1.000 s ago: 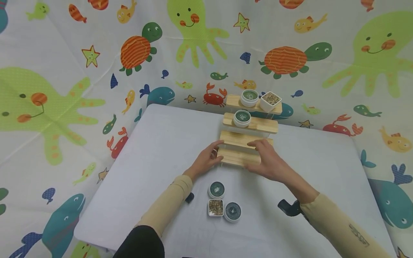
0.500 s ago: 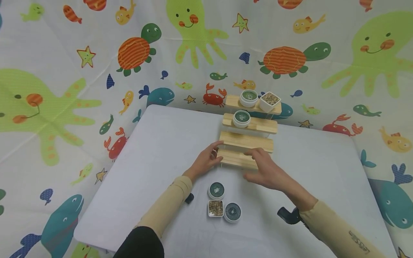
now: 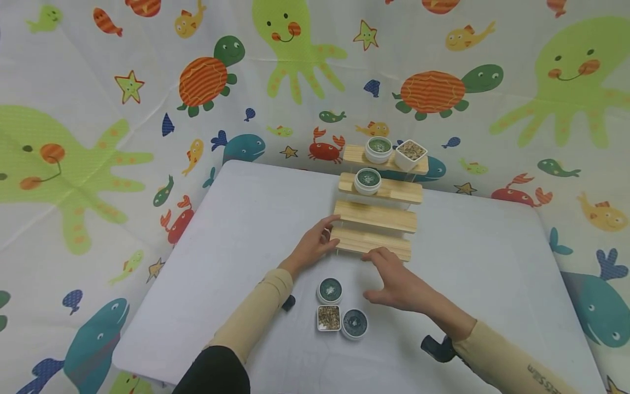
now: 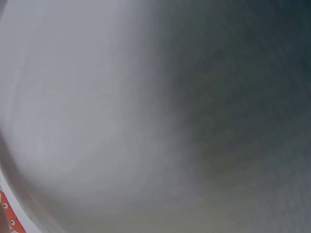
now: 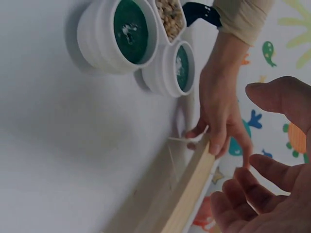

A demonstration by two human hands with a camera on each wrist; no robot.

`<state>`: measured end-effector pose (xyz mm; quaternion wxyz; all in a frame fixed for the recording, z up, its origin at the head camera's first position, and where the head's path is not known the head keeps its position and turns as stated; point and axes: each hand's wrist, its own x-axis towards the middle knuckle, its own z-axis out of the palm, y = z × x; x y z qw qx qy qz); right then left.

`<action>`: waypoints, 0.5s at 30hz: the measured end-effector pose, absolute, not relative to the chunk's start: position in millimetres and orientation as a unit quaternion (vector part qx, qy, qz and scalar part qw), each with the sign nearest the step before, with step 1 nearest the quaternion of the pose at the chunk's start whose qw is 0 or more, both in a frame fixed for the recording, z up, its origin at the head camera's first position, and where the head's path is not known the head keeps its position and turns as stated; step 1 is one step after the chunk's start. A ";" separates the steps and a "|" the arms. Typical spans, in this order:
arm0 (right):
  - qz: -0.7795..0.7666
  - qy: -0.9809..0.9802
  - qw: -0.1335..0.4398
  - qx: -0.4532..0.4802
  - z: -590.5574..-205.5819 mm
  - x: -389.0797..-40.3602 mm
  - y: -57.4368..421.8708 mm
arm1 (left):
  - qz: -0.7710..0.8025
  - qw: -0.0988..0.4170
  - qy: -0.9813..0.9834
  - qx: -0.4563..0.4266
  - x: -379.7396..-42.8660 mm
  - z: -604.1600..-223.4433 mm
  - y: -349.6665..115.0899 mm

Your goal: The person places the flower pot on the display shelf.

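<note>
A stepped display rack [image 3: 376, 216] with several pale wooden boards stands on the white-covered table. My left hand [image 3: 311, 245] grips its left end at the lower boards, thumb on the lowest one. In the right wrist view, the left fingers [image 5: 240, 138] curl round the board's end. My right hand [image 3: 396, 282] is in front of the lowest board, thumb and fingers spread, holding nothing. Nearest it are a round white pot with a dark green top [image 3: 355, 324], a second such pot [image 3: 330, 290] and a square white pot of brown granules [image 3: 328, 318].
The rack's top board bears a round green-topped pot [image 3: 378, 149] and a square granule pot [image 3: 410, 154]. One more round pot [image 3: 367, 180] sits on the board below. A cloth with sea animals [image 3: 300, 65] hangs behind the table. The left wrist view is mostly blurred.
My right hand has come away from the rack's right end and moved down and slightly left towards the loose pots. My left hand stays at the rack.
</note>
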<state>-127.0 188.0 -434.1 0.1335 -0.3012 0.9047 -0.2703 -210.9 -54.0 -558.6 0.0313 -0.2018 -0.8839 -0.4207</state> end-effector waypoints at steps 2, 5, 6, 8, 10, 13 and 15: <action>-0.267 0.903 0.138 -0.306 -436.4 -123.3 187.1 | -0.423 0.030 -0.883 -0.201 -210.7 -558.4 -54.1; -0.262 0.900 0.144 -0.317 -440.7 -117.8 185.7 | -0.425 0.029 -0.882 -0.200 -210.6 -558.3 -54.1; -0.260 0.898 0.145 -0.324 -442.6 -116.1 185.3 | -0.427 0.028 -0.882 -0.200 -210.6 -558.2 -54.0; -0.257 0.894 0.151 -0.335 -446.5 -112.7 184.4 | -0.427 0.028 -0.881 -0.200 -210.6 -558.1 -54.1; -0.252 0.890 0.159 -0.345 -450.3 -109.1 183.3 | -0.428 0.029 -0.881 -0.201 -210.6 -558.0 -54.2; -0.245 0.886 0.176 -0.352 -455.5 -103.9 181.3 | -0.428 0.032 -0.880 -0.205 -210.5 -557.6 -54.5; -0.238 0.885 0.187 -0.354 -457.9 -100.0 179.4 | -0.428 0.033 -0.879 -0.206 -210.3 -557.2 -54.9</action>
